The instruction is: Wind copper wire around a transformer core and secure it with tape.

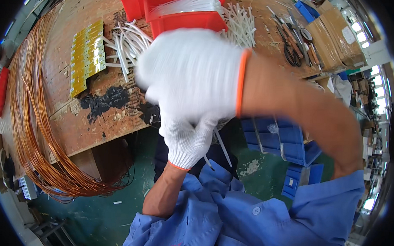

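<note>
My right hand, in a white knitted glove with an orange cuff, is raised over the near edge of the bench and smeared by motion. Just below it, partly covered, is my left hand in the same kind of glove. The fingers of the left are hidden behind the right. From beside the left hand a thin pale strip hangs down over my lap, with a shorter dark-tipped piece near it. Whether either hand grips them is hidden.
White tube pieces and a yellow taped sheet lie on the wooden bench. Red bins stand behind. Copper wire coils overhang the left edge. Scissors and cardboard boxes lie right, blue crates below.
</note>
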`<state>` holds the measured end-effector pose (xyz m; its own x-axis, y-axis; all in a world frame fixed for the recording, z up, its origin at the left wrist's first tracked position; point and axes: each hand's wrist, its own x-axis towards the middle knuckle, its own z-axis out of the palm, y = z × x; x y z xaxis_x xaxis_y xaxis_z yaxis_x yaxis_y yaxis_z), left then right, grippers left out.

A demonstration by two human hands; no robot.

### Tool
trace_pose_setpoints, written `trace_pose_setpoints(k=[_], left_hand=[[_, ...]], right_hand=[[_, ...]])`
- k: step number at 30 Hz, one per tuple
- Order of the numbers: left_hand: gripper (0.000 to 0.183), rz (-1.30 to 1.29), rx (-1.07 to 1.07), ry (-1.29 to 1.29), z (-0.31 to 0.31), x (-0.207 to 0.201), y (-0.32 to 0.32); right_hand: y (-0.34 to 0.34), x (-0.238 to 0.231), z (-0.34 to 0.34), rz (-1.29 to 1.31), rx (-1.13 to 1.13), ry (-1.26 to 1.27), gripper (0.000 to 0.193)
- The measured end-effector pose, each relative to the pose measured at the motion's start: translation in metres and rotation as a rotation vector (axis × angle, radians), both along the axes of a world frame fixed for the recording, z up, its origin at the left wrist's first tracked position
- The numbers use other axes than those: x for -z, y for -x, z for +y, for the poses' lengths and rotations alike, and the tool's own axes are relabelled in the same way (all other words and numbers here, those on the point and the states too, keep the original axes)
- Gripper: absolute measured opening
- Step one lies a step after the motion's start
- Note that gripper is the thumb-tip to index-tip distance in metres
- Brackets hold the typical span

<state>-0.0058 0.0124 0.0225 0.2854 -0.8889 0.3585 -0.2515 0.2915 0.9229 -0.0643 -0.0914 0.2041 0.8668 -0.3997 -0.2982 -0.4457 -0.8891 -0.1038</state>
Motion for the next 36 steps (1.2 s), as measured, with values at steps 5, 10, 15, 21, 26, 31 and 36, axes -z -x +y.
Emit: trace_pose_setpoints(k=[5, 10, 15, 21, 26, 31, 36], left_hand=[[0.057, 0.032, -0.162, 0.132, -0.004, -0.001, -0.008], [0.070, -0.085, -0.041, 0.326, -0.011, 0.011, -0.012], [0.067, -0.095, -0.127, 0.287, -0.007, 0.009, -0.006], [0.054, 0.081, -0.203, 0.019, 0.003, -0.006, 0.010], [0.069, -0.089, -0.253, 0.275, -0.008, 0.016, -0.003], [0.079, -0.152, -0.139, 0.333, -0.008, 0.013, -0.003], [0.060, 0.007, -0.249, 0.162, -0.001, 0.019, 0.001]], right_hand=[[0.073, 0.051, -0.046, -0.454, 0.182, -0.392, 0.031], [0.132, 0.077, 0.097, -0.574, 0.220, 0.208, 0.011], [0.052, 0.031, 0.118, -0.258, 0.000, 0.307, 0.017], [0.032, 0.055, -0.060, -0.417, -0.585, 0.365, 0.020], [0.124, 0.066, 0.034, -0.590, 0.512, -0.397, 0.027], [0.079, 0.050, 0.126, -0.235, 0.186, 0.277, 0.025], [0.008, 0.032, 0.025, -0.314, -0.163, 0.165, 0.016]])
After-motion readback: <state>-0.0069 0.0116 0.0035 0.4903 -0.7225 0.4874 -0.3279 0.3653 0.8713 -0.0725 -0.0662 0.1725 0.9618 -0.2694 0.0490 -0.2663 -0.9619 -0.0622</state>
